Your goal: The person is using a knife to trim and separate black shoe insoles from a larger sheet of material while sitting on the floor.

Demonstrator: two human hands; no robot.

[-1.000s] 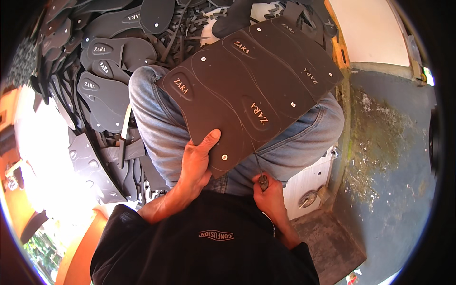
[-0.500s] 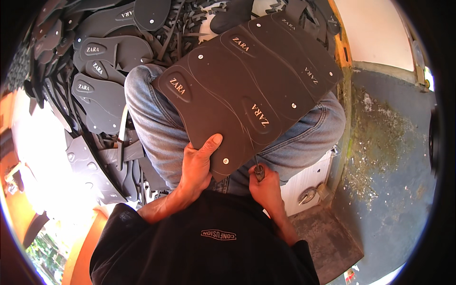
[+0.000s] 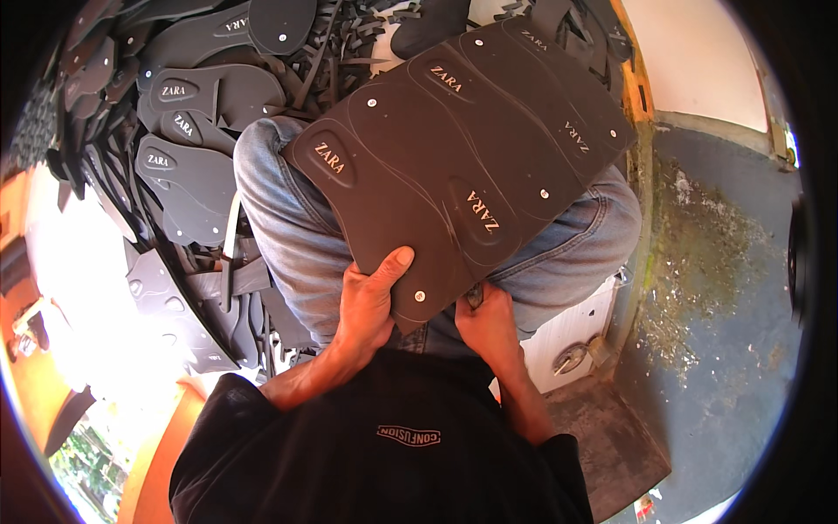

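A dark foam sheet [image 3: 393, 188], with sandal sole outlines and raised oval pads pressed into it, lies slanted across my knees. My left hand [image 3: 367, 301] grips its near left corner, thumb on top and fingers underneath. At the near edge, my right hand [image 3: 486, 321] is closed around the dark handle of a knife [image 3: 475, 295]. The blade is hidden by the sheet and my hand. A cut line runs up from this edge along a sole outline, beside the near oval pad.
Cut dark soles [image 3: 188, 188] are piled on the left, with thin offcut strips [image 3: 327, 74] beyond my knees. Another marked sheet [image 3: 166, 297] lies at the lower left. To the right are a worn blue-grey floor [image 3: 707, 306] and a brown block [image 3: 602, 437].
My right hand has shifted slightly and the knife handle has tilted, its thin blade no longer showing. My left hand keeps its grip on the sheet.
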